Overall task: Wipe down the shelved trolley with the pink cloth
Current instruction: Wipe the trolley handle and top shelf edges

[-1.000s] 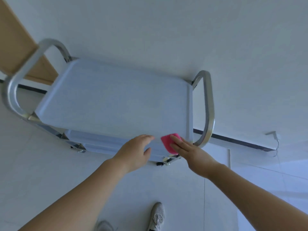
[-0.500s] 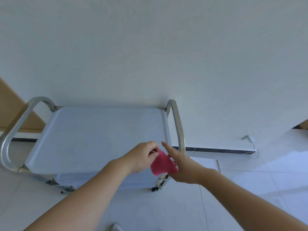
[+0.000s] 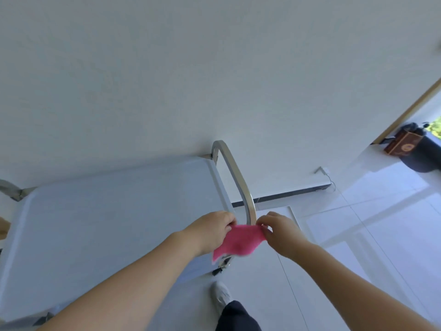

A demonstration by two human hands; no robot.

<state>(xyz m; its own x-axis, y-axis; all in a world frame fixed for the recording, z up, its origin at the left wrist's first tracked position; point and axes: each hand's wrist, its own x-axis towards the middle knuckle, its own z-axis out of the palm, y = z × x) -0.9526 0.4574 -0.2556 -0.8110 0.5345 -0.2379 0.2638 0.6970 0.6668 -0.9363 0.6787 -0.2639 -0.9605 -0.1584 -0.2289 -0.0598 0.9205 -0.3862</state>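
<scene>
White wall behind the trolley [image 3: 114, 225]: my left hand [image 3: 210, 231] and right hand [image 3: 279, 231] each pinch an upper corner of the limp, light pink cloth [image 3: 238, 241], stretched beside the trolley's handle [image 3: 235, 177]

no readable text, labels or signs

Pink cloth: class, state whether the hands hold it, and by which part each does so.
Both hold the pink cloth. The left hand pinches its upper left edge, the right hand its upper right corner; it is stretched between them.
</scene>
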